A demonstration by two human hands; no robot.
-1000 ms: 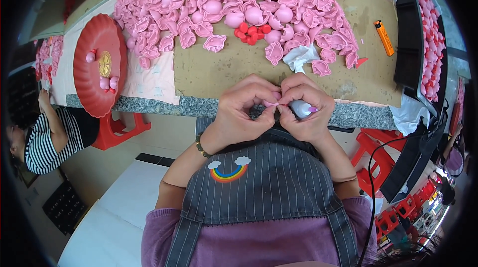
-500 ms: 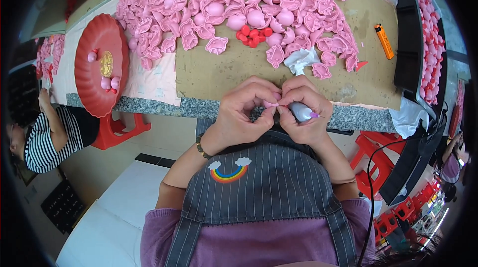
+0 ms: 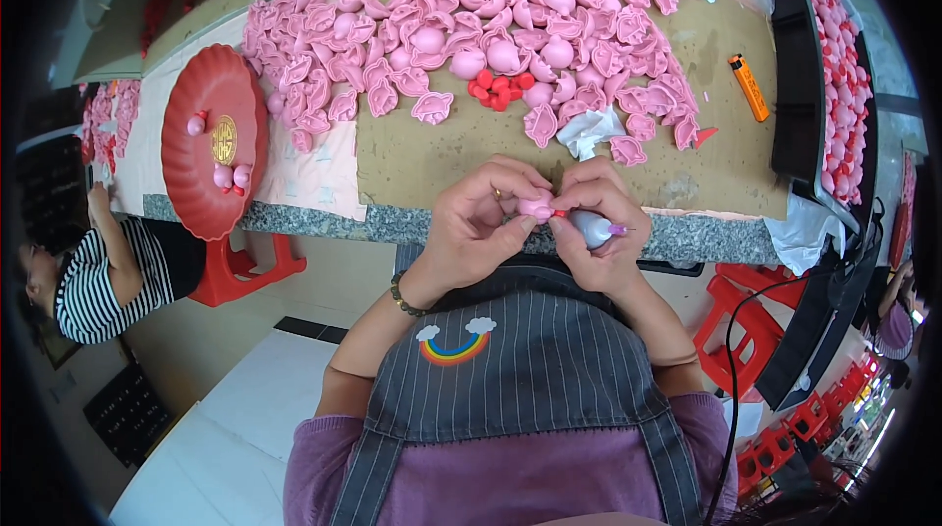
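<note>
Over the table's front edge, my left hand (image 3: 483, 222) is closed, pinching a small rounded pink plastic piece (image 3: 535, 206) between thumb and fingers. My right hand (image 3: 610, 202) meets it from the other side, its fingertips touching the pink piece. A small red bit (image 3: 559, 213) shows at the right thumb, beside the pink piece. Tucked in the right palm is a whitish squeeze bottle (image 3: 592, 228) with a purple needle tip pointing right. Beyond the hands lie a heap of pink plastic shells (image 3: 432, 40) and a cluster of red round pieces (image 3: 498, 89).
A red scalloped tray (image 3: 201, 99) holding a few pink-and-red pieces stands left. Crumpled white tissue (image 3: 589, 131) and an orange lighter (image 3: 749, 87) lie on the brown board. A black bin (image 3: 800, 84) borders the right side. A person in stripes (image 3: 113, 276) sits left.
The pink piece has turned into plainer sight between my fingertips, and the red bit now shows beside it. My left fingers have shifted slightly. The whole view has moved a little.
</note>
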